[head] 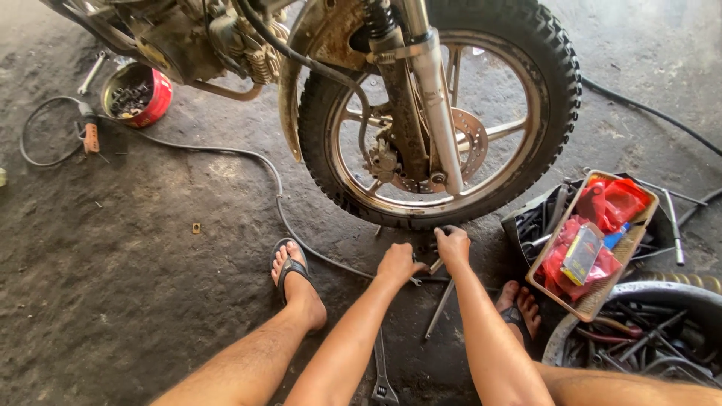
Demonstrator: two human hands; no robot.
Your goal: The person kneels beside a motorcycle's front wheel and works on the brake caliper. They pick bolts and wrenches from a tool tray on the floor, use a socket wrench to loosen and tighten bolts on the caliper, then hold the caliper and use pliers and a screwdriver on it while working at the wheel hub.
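I see a small cluster of metal hand tools (432, 282) lying on the dirty concrete floor (135, 256) just under the motorcycle's front wheel (440, 113), dull grey and thin-shafted. My left hand (399, 264) rests knuckles-up on them, fingers curled down onto one shaft; whether it truly grips I cannot tell. My right hand (453, 246) sits just beside it, fingers bent around something small near the tyre. Right of those fingers, a wooden tray (635, 244) holds red packets, and a tyre-rimmed tub (654, 293) holds wrenches. Far left, a red bowl (159, 98) holds bolts.
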